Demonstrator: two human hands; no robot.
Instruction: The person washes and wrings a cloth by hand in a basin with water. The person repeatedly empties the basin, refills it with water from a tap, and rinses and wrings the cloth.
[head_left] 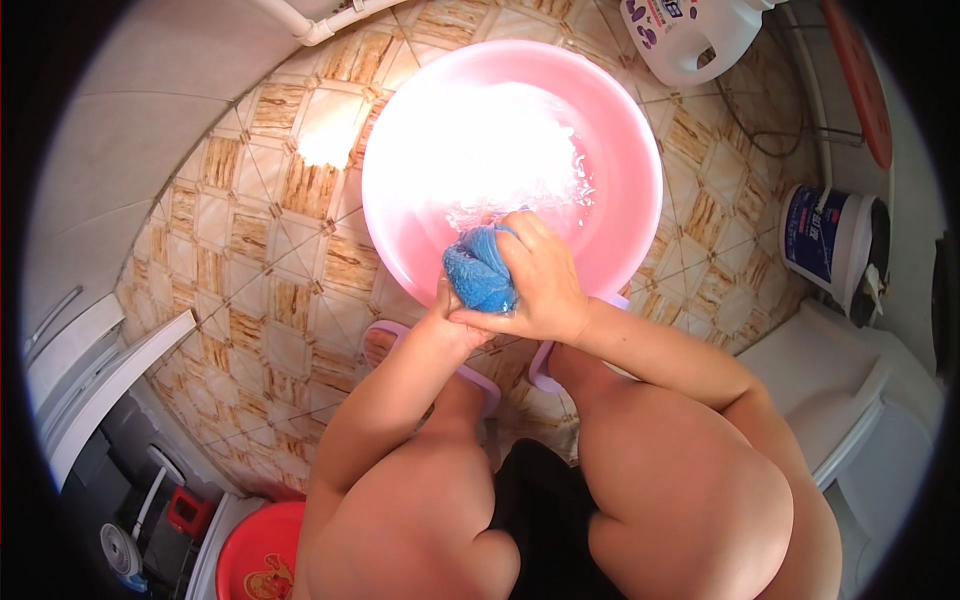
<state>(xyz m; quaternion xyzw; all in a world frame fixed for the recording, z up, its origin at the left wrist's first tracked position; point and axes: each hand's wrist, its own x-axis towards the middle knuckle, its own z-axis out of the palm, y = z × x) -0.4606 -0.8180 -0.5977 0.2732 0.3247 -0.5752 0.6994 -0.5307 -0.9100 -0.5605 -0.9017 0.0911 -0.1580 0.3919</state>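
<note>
With your right hand's (548, 272) fingers curled around the blue cloth (480, 272) and your left hand (460, 328) clasping below, fingers mostly hidden, over the pink basin's (636, 190) near rim, squeezing looks partway: lifted from the water (572, 192), not yet opened out.

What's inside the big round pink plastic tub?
Clear, rippling water shows in the tub; white glare hides much of it. The bunched blue cloth and right-hand fingers block some of the near side.
</note>
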